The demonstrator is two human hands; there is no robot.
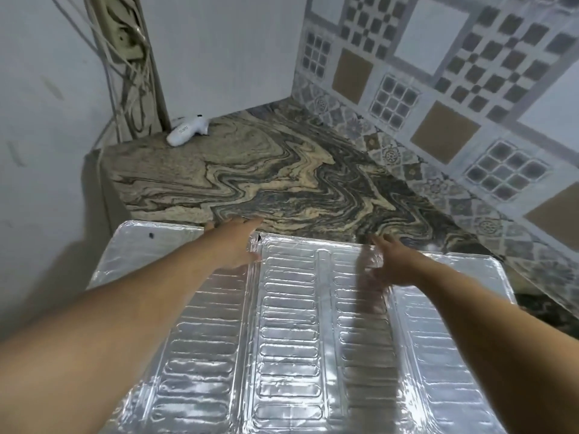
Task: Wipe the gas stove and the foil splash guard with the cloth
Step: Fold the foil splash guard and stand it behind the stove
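The only writing in view is a short grey word printed along the side of a small white bottle-like thing that lies on its side at the far left corner of the tabletop. The word is too small and blurred to read for certain. Nothing else carries readable text, numbers, brands or signs: the patterned wall tiles show only squares and ornaments, and the embossed foil splash guard bears no lettering.
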